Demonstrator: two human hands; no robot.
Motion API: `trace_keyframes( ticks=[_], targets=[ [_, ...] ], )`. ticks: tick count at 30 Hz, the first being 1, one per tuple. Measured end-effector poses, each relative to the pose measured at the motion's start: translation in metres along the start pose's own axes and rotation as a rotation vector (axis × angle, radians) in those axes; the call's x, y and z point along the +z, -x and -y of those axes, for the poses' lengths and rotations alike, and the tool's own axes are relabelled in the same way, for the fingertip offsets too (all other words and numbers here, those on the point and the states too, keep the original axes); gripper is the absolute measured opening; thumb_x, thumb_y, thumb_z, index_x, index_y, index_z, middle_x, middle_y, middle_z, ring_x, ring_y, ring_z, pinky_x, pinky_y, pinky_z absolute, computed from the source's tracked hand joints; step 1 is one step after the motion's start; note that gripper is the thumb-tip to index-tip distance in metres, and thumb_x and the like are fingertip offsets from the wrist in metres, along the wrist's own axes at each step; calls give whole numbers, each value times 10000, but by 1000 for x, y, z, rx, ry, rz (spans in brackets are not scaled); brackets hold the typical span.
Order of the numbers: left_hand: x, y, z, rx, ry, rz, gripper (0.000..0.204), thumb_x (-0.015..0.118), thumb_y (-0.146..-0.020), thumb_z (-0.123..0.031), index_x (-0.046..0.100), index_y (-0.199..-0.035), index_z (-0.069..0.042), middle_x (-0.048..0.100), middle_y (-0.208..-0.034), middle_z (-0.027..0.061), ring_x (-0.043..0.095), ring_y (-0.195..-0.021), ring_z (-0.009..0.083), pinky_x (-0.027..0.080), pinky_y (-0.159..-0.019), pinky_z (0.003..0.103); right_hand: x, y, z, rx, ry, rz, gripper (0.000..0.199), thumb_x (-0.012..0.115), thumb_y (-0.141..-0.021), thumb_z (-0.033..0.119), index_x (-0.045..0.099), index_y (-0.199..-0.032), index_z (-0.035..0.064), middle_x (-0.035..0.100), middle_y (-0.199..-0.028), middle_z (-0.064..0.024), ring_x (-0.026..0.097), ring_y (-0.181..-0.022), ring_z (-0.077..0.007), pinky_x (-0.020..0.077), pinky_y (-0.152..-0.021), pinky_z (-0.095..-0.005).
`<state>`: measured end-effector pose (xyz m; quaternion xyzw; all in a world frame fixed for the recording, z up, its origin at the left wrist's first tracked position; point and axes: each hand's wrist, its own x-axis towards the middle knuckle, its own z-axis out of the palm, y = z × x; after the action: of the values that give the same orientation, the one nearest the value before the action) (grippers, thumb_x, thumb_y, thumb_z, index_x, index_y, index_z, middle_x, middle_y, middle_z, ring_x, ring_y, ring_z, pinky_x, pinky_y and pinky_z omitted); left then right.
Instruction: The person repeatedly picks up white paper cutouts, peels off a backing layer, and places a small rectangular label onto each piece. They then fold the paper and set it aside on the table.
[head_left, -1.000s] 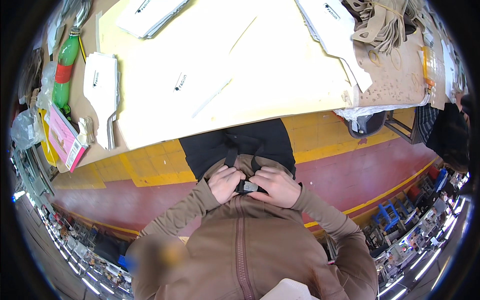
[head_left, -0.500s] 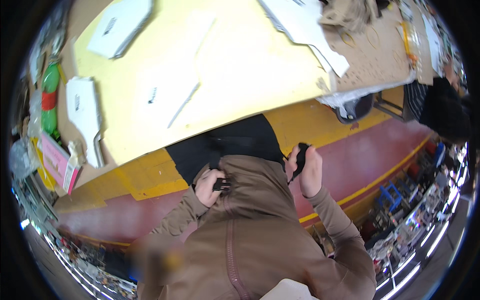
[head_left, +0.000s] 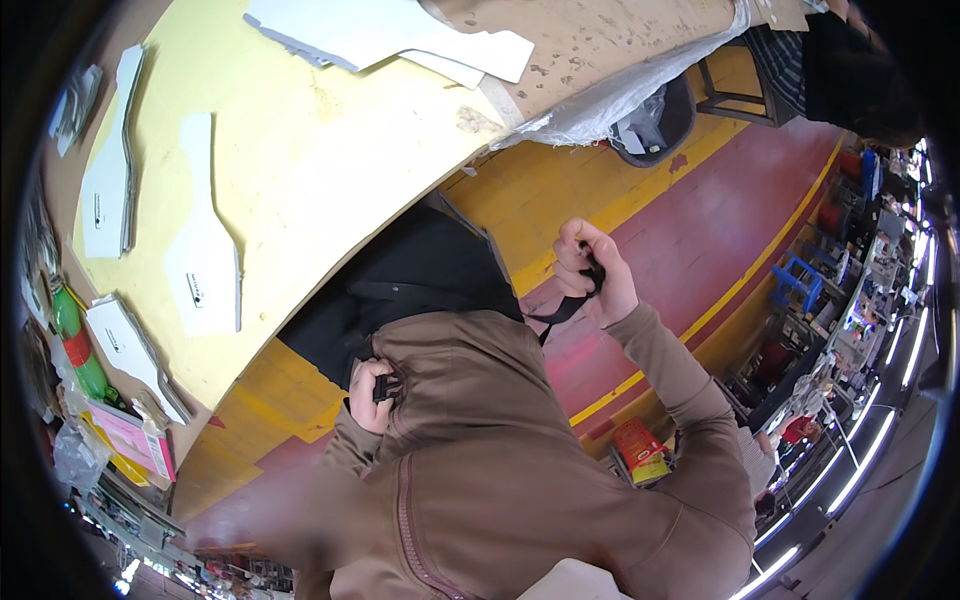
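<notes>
At my waist, my left hand [head_left: 366, 396] is closed around a black plastic buckle [head_left: 386, 387], which lies against the brown jacket [head_left: 470, 370]. My right hand [head_left: 606, 272] is held out to the right of my body, fingers curled around a black strap [head_left: 562, 312]. The strap hangs in a loop from that hand back toward my hip. Whether a second buckle part sits inside the right hand I cannot make out.
The yellow-topped table [head_left: 330, 150] ahead carries flat white cut pieces [head_left: 205, 250] in several stacks. A green bottle [head_left: 85, 365] and a pink box [head_left: 135, 435] lie at its left. Beyond my right hand are a dark bin [head_left: 655, 125], a stool [head_left: 735, 100] and a seated person [head_left: 850, 75].
My view has turned to the right, so the table has swung left. The right hand has risen and its fingers have curled tighter on the strap. The left hand still holds the buckle.
</notes>
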<state>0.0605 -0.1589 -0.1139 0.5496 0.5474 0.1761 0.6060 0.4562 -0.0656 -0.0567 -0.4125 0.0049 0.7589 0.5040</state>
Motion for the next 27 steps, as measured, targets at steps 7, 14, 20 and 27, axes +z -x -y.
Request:
trace_keyframes(
  ticks=[7, 14, 20, 27],
  targets=[
    [-5, -7, -16, -9, 7, 45, 266, 627, -716, 9, 567, -973, -24, 606, -887, 138, 588, -827, 333, 469, -787, 396, 5, -6, -33, 105, -1, 121, 143, 606, -990, 147, 521, -948, 40, 478, -809, -27, 401, -518, -74, 274, -450, -237],
    [-6, -7, -69, -60, 217, 71, 164, 660, -899, -6, 547, -1015, -28, 553, -848, 69, 604, -804, 149, 466, -735, 268, 47, -39, -94, 797, -157, 298, 686, 268, -1014, 733, 494, -1057, 87, 391, -716, 20, 251, -478, -61, 206, -416, -217],
    [6, -26, -91, -46, 79, 67, 426, 801, -884, -123, 618, -1264, -62, 679, -757, 44, 613, -604, 114, 480, -616, 246, 72, -52, -107, 1001, 387, 203, 656, 281, -1017, 727, 486, -1186, 127, 457, -770, 6, 258, -488, -57, 216, -413, -216],
    [20, -30, -89, 236, -191, -26, 424, 851, -804, -133, 690, -1181, -24, 725, -865, 141, 729, -715, 259, 567, -650, 327, 90, -39, -119, 761, 707, 112, 494, 301, -1081, 591, 529, -1161, 159, 501, -733, 23, 404, -526, -51, 303, -447, -213]
  ],
)
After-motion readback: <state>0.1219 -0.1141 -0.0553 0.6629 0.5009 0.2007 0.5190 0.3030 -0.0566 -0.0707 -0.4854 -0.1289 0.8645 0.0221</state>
